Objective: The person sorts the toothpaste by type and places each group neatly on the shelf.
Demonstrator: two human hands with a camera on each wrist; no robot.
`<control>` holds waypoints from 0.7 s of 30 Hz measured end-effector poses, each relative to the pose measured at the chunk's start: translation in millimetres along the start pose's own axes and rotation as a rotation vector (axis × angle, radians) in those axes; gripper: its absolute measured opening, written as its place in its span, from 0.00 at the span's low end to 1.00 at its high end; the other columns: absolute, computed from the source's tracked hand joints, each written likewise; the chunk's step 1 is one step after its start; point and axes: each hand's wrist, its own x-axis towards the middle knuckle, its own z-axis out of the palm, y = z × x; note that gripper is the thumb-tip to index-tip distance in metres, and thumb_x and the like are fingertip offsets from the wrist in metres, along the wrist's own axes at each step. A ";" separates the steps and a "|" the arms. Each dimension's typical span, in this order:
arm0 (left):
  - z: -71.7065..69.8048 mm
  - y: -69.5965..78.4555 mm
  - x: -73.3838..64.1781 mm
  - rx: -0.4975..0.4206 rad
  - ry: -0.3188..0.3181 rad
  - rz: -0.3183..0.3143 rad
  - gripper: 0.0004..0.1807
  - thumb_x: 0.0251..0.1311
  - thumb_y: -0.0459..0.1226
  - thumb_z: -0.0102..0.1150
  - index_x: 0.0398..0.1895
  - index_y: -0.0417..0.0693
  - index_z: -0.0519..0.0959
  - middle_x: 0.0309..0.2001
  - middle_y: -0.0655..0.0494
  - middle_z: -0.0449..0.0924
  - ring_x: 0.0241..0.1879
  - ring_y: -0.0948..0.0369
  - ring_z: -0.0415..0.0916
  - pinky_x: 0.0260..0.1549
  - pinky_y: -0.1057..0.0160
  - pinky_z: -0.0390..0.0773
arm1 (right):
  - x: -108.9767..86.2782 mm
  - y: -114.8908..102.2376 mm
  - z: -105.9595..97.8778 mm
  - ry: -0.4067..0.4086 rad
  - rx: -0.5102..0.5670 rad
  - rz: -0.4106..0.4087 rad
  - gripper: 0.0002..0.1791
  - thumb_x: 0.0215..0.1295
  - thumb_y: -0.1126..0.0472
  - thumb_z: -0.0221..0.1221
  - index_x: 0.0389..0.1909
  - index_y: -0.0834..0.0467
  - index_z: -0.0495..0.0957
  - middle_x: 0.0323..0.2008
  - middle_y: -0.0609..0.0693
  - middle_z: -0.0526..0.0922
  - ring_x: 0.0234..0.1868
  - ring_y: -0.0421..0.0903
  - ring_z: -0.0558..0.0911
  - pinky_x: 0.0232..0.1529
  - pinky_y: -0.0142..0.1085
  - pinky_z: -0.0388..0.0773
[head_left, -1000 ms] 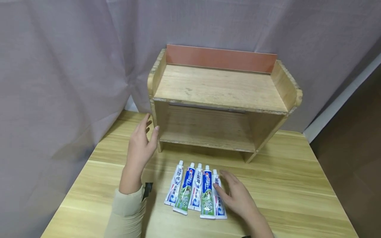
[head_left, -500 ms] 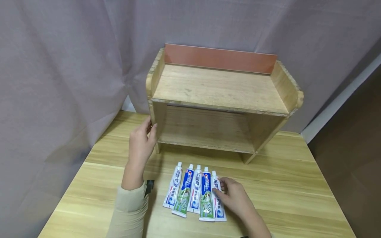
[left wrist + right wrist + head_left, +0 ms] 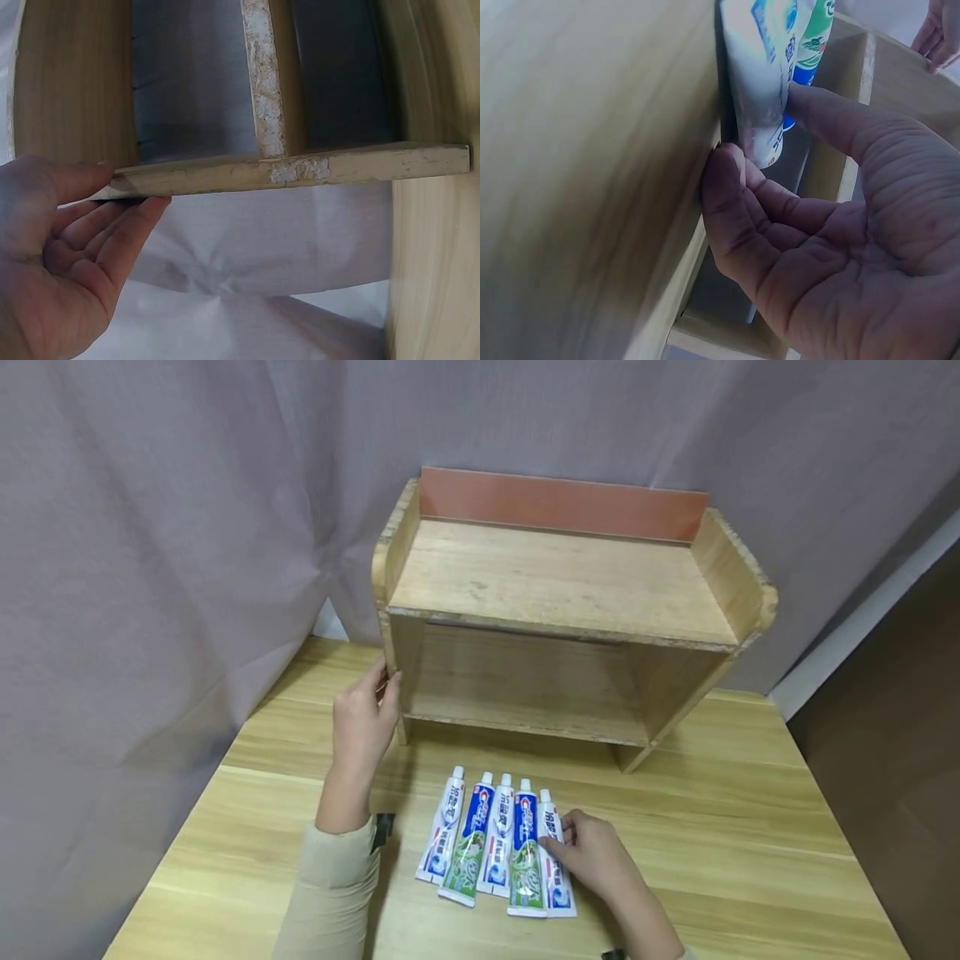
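My left hand point(image 3: 362, 724) holds the left side panel point(image 3: 217, 174) of a small wooden shelf unit point(image 3: 562, 578). In the left wrist view the thumb lies on one face of the panel and the fingers against the other. Below the shelf, several toothpaste tubes lie side by side on the table, caps toward the shelf. White ones alternate with blue-and-green ones point(image 3: 467, 852). My right hand point(image 3: 600, 857) pinches the rightmost white toothpaste tube point(image 3: 557, 868), thumb over its top and curled fingertips at its right edge, close to the cap in the right wrist view point(image 3: 761, 82).
The wooden table point(image 3: 735, 827) extends to both sides of the tubes. Grey cloth point(image 3: 187, 527) hangs behind and on the left. A brown panel point(image 3: 892, 735) stands along the right side. The shelf unit has an upper board and a lower compartment.
My left hand has moved onto the shelf's side panel, and its thumb and fingers have come together around it. My right fingers have curled in at the edge of the rightmost tube.
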 end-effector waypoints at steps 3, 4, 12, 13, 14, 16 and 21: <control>-0.9 1.8 -0.1 0.006 -0.028 -0.033 0.16 0.69 0.31 0.60 0.57 0.34 0.80 0.48 0.37 0.85 0.44 0.46 0.86 0.41 0.60 0.90 | 0.6 0.3 -0.7 -0.008 -0.005 -0.001 0.18 0.56 0.51 0.73 0.33 0.61 0.78 0.20 0.45 0.74 0.22 0.42 0.71 0.21 0.32 0.72; -0.9 2.0 -0.6 0.009 -0.036 -0.043 0.16 0.69 0.31 0.60 0.57 0.35 0.80 0.47 0.37 0.85 0.44 0.46 0.86 0.41 0.60 0.90 | 0.7 0.6 -1.0 -0.012 -0.007 0.000 0.18 0.56 0.51 0.72 0.33 0.61 0.78 0.20 0.45 0.73 0.22 0.42 0.71 0.21 0.32 0.72; 0.6 0.6 -2.0 0.008 -0.053 -0.063 0.16 0.69 0.31 0.60 0.58 0.35 0.80 0.48 0.38 0.85 0.46 0.47 0.86 0.43 0.61 0.89 | 1.1 -0.2 -2.4 -0.034 0.005 0.021 0.19 0.57 0.50 0.72 0.27 0.58 0.74 0.19 0.46 0.72 0.21 0.43 0.70 0.19 0.32 0.69; 0.4 1.1 -2.2 0.013 -0.051 -0.065 0.16 0.69 0.32 0.60 0.57 0.36 0.80 0.48 0.38 0.85 0.45 0.48 0.86 0.43 0.61 0.89 | 1.2 -0.1 -2.3 -0.036 0.005 0.022 0.19 0.57 0.50 0.72 0.27 0.58 0.74 0.19 0.46 0.72 0.21 0.43 0.70 0.19 0.32 0.68; 0.4 1.4 -2.2 0.018 -0.051 -0.066 0.16 0.69 0.32 0.60 0.57 0.36 0.81 0.47 0.38 0.85 0.45 0.48 0.86 0.43 0.62 0.89 | 1.3 0.0 -2.3 -0.038 0.009 0.025 0.19 0.57 0.50 0.71 0.27 0.58 0.74 0.19 0.46 0.72 0.21 0.43 0.70 0.19 0.32 0.68; 0.6 1.9 -2.5 0.016 -0.056 -0.071 0.15 0.69 0.31 0.60 0.57 0.37 0.81 0.47 0.38 0.85 0.45 0.48 0.86 0.43 0.62 0.89 | 1.3 0.1 -2.5 -0.041 0.015 0.034 0.19 0.57 0.50 0.71 0.26 0.58 0.74 0.19 0.47 0.73 0.21 0.43 0.70 0.19 0.32 0.68; 0.2 1.6 -3.1 0.008 -0.066 -0.080 0.16 0.68 0.31 0.60 0.58 0.36 0.80 0.48 0.38 0.85 0.46 0.48 0.86 0.44 0.63 0.88 | 2.9 0.4 -1.9 -0.052 0.069 0.057 0.19 0.56 0.50 0.72 0.26 0.59 0.76 0.19 0.47 0.75 0.20 0.43 0.73 0.20 0.32 0.71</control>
